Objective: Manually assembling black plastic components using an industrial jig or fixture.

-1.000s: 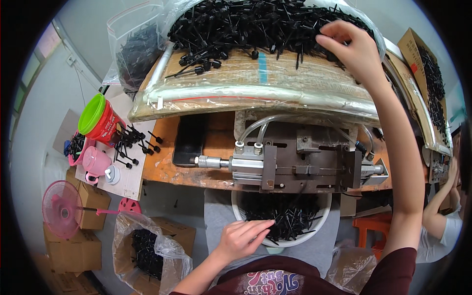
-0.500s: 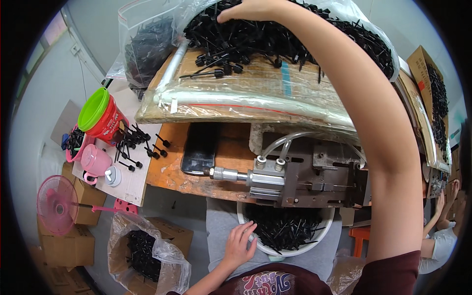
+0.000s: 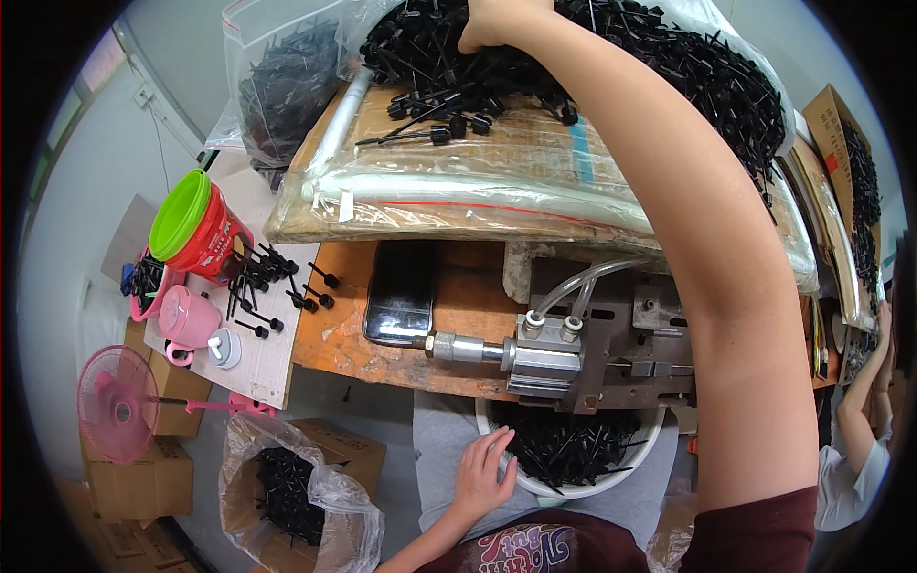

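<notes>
My right arm stretches up across the bench to a heaped pile of black plastic parts (image 3: 669, 91), each with a thin stem and a thicker knobbed end. Among those parts is my right hand (image 3: 501, 21); its thumb side shows, while the fingers are hidden at the upper edge. On my lap stands a white basin (image 3: 642, 458) filled with similar black parts (image 3: 564, 449). Against the basin's left rim lies my left hand (image 3: 485, 480), fingers stretched out and holding nothing. Between basin and pile sits a metal fixture with an air cylinder (image 3: 544, 365).
Clear tubes (image 3: 573, 279) rise from the cylinder. A black phone (image 3: 401, 296) lies on the orange bench. To the left are a red bucket (image 3: 212, 239), pink mug (image 3: 189, 315), loose parts (image 3: 263, 272), a pink fan (image 3: 117, 406) and a bag-lined box (image 3: 358, 525). Another person's arm (image 3: 864, 382) shows at right.
My right hand has shifted a little right and up within the pile. My left hand stays by the basin's rim. The whole view has moved slightly.
</notes>
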The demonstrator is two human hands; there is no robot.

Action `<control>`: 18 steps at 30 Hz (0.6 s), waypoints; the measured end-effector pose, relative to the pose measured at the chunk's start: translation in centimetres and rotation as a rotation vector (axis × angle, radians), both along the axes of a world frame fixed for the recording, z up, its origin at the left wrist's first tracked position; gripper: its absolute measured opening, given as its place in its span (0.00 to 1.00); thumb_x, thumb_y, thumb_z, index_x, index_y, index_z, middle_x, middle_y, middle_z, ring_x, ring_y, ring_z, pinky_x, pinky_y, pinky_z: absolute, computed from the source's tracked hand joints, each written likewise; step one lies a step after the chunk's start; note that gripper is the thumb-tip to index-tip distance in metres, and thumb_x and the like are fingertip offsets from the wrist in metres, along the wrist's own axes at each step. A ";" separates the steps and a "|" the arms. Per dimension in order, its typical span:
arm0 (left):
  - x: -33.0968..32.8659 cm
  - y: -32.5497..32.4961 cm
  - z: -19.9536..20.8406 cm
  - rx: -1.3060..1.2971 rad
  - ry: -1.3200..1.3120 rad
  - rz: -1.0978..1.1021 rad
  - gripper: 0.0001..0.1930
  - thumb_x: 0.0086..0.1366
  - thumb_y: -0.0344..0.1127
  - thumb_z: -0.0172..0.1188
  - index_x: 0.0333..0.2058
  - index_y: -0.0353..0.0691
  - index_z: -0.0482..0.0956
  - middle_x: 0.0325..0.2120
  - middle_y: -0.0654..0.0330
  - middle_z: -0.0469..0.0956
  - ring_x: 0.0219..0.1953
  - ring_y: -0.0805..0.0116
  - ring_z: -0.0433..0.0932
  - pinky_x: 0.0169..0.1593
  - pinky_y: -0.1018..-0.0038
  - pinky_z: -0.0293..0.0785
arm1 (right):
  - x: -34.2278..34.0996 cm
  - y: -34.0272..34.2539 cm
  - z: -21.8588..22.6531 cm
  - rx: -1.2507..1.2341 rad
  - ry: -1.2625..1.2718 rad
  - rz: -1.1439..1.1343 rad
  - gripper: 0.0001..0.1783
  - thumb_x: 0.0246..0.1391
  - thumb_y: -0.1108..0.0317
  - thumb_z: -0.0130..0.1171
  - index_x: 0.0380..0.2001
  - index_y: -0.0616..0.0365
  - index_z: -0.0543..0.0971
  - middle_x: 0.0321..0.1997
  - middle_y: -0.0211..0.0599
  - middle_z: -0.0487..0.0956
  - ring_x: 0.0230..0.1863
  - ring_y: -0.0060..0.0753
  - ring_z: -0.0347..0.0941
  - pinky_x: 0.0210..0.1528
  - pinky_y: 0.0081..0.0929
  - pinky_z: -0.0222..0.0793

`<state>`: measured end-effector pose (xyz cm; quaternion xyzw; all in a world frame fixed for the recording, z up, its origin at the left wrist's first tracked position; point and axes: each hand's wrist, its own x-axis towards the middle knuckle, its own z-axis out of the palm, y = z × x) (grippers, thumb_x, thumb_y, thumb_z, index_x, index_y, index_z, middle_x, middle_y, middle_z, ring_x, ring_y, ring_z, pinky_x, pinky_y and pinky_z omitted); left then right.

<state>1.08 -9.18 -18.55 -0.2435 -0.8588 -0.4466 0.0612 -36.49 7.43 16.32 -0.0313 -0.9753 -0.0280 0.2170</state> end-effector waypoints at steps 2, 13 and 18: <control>-0.1 -0.1 -0.1 0.005 -0.003 0.007 0.27 0.53 0.26 0.64 0.53 0.35 0.71 0.50 0.50 0.74 0.50 0.50 0.74 0.54 0.61 0.70 | 0.0 0.5 0.2 -0.036 0.006 0.026 0.49 0.32 0.52 0.77 0.58 0.59 0.67 0.56 0.49 0.75 0.57 0.48 0.73 0.58 0.48 0.68; 0.4 0.0 -0.4 0.004 -0.015 0.034 0.27 0.55 0.26 0.64 0.55 0.35 0.69 0.51 0.50 0.73 0.51 0.50 0.73 0.55 0.61 0.69 | -0.4 3.3 -1.1 0.057 0.200 0.101 0.25 0.38 0.65 0.72 0.42 0.58 0.77 0.42 0.48 0.82 0.46 0.45 0.80 0.46 0.38 0.77; 0.5 0.2 -0.1 0.008 -0.013 0.030 0.27 0.55 0.26 0.63 0.55 0.35 0.70 0.50 0.49 0.74 0.51 0.49 0.73 0.56 0.61 0.69 | 1.4 7.7 -1.8 0.164 0.267 0.194 0.29 0.41 0.64 0.73 0.49 0.56 0.77 0.42 0.46 0.82 0.45 0.45 0.79 0.47 0.38 0.75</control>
